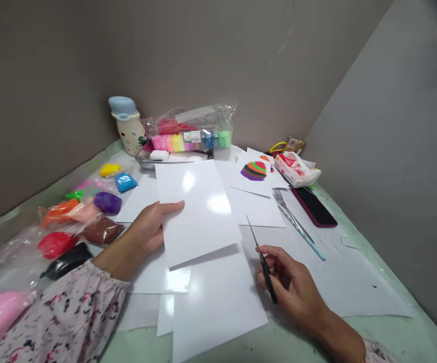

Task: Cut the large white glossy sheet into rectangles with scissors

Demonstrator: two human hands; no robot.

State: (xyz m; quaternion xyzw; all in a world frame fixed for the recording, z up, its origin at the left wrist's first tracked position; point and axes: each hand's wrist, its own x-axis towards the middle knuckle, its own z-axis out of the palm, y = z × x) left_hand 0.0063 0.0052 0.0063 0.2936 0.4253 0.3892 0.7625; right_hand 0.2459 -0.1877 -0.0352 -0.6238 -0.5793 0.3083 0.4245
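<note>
My left hand grips a blank white card by its left edge, thumb on top, tilted up above the table. In my right hand is a slim tool with a black handle and a thin pointed metal blade, its tip directed up and away from me. Whether it is a knife or scissors seen edge-on, I cannot tell. The blade is apart from the card. Below lie more white sheets, partly hidden by the held card. Behind them rests a card with a striped coloured shape.
Bags of coloured clay cover the left side. At the back stand a bottle and a metal tray with a clay pack. Rightward lie a fork, a patterned stick, a phone and a tissue pack.
</note>
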